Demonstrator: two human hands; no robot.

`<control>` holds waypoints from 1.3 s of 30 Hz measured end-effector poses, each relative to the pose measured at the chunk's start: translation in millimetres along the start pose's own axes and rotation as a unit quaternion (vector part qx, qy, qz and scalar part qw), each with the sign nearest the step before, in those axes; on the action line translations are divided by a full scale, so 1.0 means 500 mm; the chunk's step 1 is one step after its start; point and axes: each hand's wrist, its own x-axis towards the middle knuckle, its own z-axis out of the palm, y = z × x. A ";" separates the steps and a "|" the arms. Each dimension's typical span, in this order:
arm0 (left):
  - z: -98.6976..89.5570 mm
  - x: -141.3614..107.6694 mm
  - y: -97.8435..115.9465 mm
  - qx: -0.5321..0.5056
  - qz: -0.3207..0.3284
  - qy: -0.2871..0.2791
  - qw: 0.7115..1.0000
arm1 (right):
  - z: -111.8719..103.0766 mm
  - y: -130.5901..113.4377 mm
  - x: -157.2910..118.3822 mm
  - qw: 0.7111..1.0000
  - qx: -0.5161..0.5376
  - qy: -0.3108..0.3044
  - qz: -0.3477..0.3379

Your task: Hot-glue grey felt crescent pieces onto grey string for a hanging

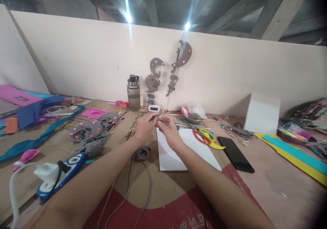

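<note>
My left hand [146, 126] and my right hand [169, 128] meet over the middle of the table, thumbs and fingers pinched close together. A thin strand drops from my left fingers toward a coil of grey cord [142, 153], whose loose loops trail to the near edge. Whatever small thing lies between the fingertips is too fine to make out. Under my right wrist lies a white sheet [178, 159]. Scissors with red and yellow handles [204, 137] rest on its right side.
A water bottle [134, 94] and small white digital clock [154, 108] stand by the wall. Grey felt moon hangings [184, 54] hang there. Left are more felt pieces [88, 131] and a blue power strip [62, 174]; right, a black phone [235, 154] and a white block [263, 115].
</note>
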 end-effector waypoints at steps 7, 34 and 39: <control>0.013 -0.006 0.031 -0.059 -0.070 -0.021 0.996 | -0.016 0.005 0.003 0.999 0.004 0.036 -0.011; 0.042 -0.011 0.061 -0.374 -0.310 -0.010 0.874 | -0.041 -0.010 0.010 0.949 -0.252 0.129 -0.138; 0.042 -0.012 0.063 -0.373 -0.308 -0.013 0.875 | -0.043 -0.008 0.012 0.950 -0.253 0.126 -0.133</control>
